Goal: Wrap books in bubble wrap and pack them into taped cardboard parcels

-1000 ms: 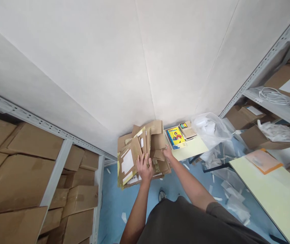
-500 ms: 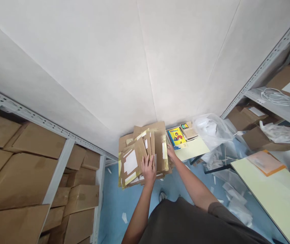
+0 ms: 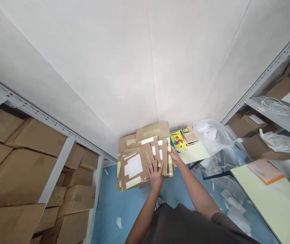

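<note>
A stack of flattened cardboard (image 3: 131, 142) lies in front of me against the wall, its pieces marked with white labels and yellowish tape. My left hand (image 3: 156, 175) rests on the upper pieces near the front edge, its fingers spread. Under its fingertips is a cardboard piece with a large white label (image 3: 134, 166). At the right side of the stack my right hand (image 3: 174, 156) grips the edge of the cardboard; some of its fingers are hidden. Right beside that hand is a yellow picture book (image 3: 178, 140).
Shelves of closed cardboard boxes (image 3: 27, 169) stand on the left. A pale table (image 3: 194, 153) carries books and a clear plastic bag (image 3: 212, 134). Another pale table (image 3: 269, 196) holds an orange-edged packet (image 3: 265, 171). Paper scraps (image 3: 119, 222) litter the blue floor.
The upper cardboard pieces have shifted right and now lie flatter and more lined up. My left hand has moved right with them; my right hand stays at the stack's right edge.
</note>
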Demonstrator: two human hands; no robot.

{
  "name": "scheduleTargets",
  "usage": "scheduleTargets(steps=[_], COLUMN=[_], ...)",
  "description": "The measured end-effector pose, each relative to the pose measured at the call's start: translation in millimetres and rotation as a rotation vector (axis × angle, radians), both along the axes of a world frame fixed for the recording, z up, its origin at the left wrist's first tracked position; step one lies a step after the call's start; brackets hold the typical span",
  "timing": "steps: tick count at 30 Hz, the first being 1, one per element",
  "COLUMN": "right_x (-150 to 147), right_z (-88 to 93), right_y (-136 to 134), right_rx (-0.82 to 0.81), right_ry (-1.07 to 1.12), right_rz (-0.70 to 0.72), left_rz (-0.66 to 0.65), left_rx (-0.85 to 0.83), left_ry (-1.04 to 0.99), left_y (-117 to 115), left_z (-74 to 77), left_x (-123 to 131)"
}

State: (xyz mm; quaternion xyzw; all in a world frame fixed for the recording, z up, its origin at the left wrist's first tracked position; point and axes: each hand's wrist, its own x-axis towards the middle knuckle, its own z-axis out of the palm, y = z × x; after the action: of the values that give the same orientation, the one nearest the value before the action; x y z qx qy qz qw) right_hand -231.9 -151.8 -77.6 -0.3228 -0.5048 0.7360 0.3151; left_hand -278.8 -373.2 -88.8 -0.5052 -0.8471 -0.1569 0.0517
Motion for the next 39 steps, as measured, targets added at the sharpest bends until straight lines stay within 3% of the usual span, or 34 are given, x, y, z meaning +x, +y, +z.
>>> scheduleTargets(steps=[4, 12, 21, 26, 32, 39], right_x=[33.4, 79.5, 107.3, 124.7, 148.6, 205.8], right_z=[12.3, 29.6, 56.6, 75.9, 120.7, 193.2], right_y=[21.7, 67.8, 108.6, 131.7, 135.5, 97.1], right_rx=[-0.079, -0.045, 0.105, 0.298, 0.364, 0.402], right_ry=[-0.030, -0.085, -0.149, -0.183, -0.182, -0.176], right_rz=[-0.006, -0.114, -0.177, -0.245, -0.230, -0.215], left_rz=[-0.073, -0.131, -0.161, -0.154, -0.090, -0.039], left_rx=[0.053, 0.154, 0.227, 0.253, 0.162, 0.050], left_ry=[0.062, 0.154, 0.180, 0.156, 0.075, -0.021], left_y=[-8.0, -27.6, -45.6, -53.0, -52.3, 2.0], left_z=[-4.7, -16.7, -6.3, 2.6, -6.4, -20.9], left_x=[3.2, 11.5, 7.8, 3.9, 2.5, 7.4])
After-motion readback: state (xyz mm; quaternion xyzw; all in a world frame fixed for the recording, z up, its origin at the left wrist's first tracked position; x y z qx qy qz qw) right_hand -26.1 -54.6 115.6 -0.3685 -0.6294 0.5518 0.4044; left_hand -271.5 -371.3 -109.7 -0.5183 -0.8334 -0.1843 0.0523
